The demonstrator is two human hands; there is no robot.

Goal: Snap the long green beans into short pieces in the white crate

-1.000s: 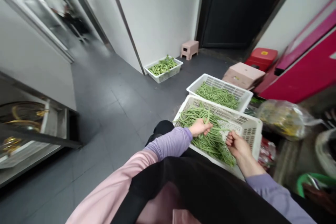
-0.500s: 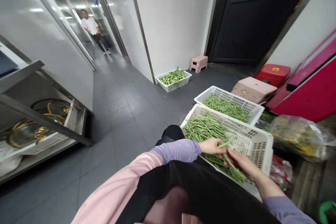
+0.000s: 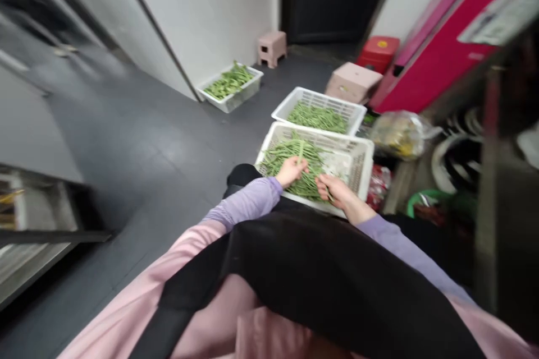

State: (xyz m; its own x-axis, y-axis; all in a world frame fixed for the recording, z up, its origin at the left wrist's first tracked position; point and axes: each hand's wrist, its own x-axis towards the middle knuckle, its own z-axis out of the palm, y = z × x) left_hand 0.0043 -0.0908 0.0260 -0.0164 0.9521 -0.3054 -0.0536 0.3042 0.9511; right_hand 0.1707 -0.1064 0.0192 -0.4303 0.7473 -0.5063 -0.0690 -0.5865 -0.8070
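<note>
Over the near white plastic basket (image 3: 362,160), my left hand (image 3: 293,171) pinches a green bean (image 3: 301,150) that sticks up from the fingers. Just to its right, my right hand (image 3: 336,189) is closed, with a bit of green bean showing under the fingertips; blur softens its outline. Between the two hands there is a gap. Loose green beans (image 3: 275,157) lie heaped under and behind my hands, mostly in the basket's left and middle. Part of its bare floor shows on the right.
A second white basket (image 3: 357,119) of beans stands behind. Farther back are a basket (image 3: 233,102) of green pods and a pink stool (image 3: 272,47). To the right are a pink box-like stool (image 3: 352,83), red box (image 3: 378,55), plastic bag (image 3: 398,133) and green-rimmed basin (image 3: 429,195).
My view has swung right and down. My hands, close together before, have drawn apart, and the bean in my left hand now points upward. The person in the corridor is nearly out of view.
</note>
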